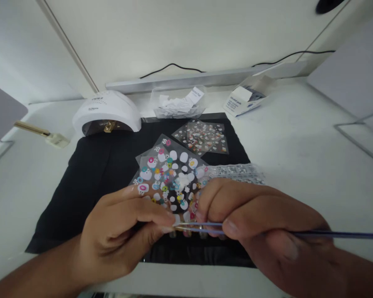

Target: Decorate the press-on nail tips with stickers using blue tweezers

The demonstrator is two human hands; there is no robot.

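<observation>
Gripping one pair of purple tweezers (216,224), the right hand (248,219) keeps its fingers clamped on the shaft, while the left hand (133,223) has thumb and forefinger pressed together at the tweezer tips; what lies between them is too small to tell. At four o'clock from there sits a row of small nail-like pieces (187,233), at least three, partly hidden by the right hand. Toward twelve, both hands cover the near part of overlapping clear sticker sheets (183,157), two or more; a second overlapping group (219,129) lies toward half past twelve. At two, the right hand partly blocks a gem case (236,170). Farther out stand one white lamp (118,105) at eleven, one clear tub of packets (161,111) at twelve and one opened carton (236,106) at one.
</observation>
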